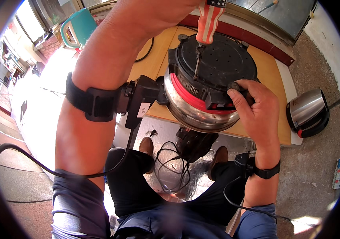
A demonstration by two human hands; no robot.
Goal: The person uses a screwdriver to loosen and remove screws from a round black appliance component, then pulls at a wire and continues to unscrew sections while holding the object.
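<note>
Upside-down electric kettle, black perforated base up, steel body with a red band, sits centre-top of frame on a wooden table, overhanging its near edge. Left hand at top centre, mostly cut off by the frame edge, is wrapped around the red-and-white striped handle of a screwdriver; the shaft points down, tip on the kettle base near its upper left. Right hand at centre right is clamped on the kettle's right side, thumb on the black rim, fingers round the body. Both wrists carry black straps with cables. Teal kettle upper left. Second steel kettle lies on the floor at right, well apart. Below the table: a tangle of black cable and a black part by the person's brown shoes.
</note>
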